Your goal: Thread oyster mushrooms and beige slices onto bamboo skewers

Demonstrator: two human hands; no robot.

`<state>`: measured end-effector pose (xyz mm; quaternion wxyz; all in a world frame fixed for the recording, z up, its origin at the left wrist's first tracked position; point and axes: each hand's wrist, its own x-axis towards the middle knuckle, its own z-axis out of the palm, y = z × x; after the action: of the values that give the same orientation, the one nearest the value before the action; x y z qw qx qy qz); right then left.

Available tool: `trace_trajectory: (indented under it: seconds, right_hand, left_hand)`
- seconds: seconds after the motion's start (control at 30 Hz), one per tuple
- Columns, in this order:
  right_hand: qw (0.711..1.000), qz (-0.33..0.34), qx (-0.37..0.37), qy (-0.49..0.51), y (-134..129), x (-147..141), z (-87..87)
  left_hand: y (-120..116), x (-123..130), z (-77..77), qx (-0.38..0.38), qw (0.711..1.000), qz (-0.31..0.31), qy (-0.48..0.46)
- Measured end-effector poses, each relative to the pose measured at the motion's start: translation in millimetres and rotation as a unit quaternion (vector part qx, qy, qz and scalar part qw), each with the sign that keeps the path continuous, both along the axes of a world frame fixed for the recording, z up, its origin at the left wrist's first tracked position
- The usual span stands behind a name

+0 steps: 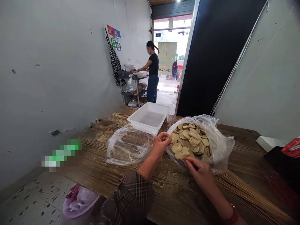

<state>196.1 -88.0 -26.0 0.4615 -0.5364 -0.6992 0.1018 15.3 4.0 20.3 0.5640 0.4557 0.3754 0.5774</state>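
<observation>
A clear plastic bag [222, 147] lies wide open on the table, filled with thin tan oval slices [193, 137]. At its left rim my left hand [161, 143] is closed, pinching one tan slice between thumb and fingers. My right hand [200, 170] is closed at the bag's near edge; its fingertips grip the end of a thin skewer, mostly hidden, beside a few overlapping slices [182, 153]. To the right, a bundle of long thin bamboo skewers [253, 195] rests on the wooden table [168, 200].
An empty-looking clear bag [130, 147] and a white plastic tray [150, 114] are left of the slices. A white box [269, 143] and a red package [292, 148] sit at right. A pink-lined bin [79, 201] stands below. A person [153, 70] works at a cart [133, 92] behind.
</observation>
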Motion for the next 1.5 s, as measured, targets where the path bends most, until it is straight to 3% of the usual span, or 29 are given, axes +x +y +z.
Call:
trace_trajectory:
  seconds: [0.43,0.77,0.97,1.2,1.5]
  right_hand:
    - [1.0,-0.013,0.015,0.011,1,-1,0.6]
    - [0.998,-0.028,-0.016,0.051,-5,-2,18.7]
    - [1.0,-0.02,0.004,0.017,-6,-2,16.0]
    - [0.999,-0.01,0.028,-0.015,-7,-2,11.8]
    - [0.998,-0.007,0.04,-0.039,-6,-1,7.2]
  left_hand:
    - [-6,7,-1.7,0.007,0.999,-0.029,0.018]
    - [-3,6,5.4,-0.109,0.973,-0.13,-0.159]
    - [-8,11,2.7,-0.127,0.956,-0.189,-0.182]
    - [-10,15,1.3,-0.126,0.961,-0.162,-0.183]
    - [-15,14,4.1,-0.129,0.948,-0.219,-0.19]
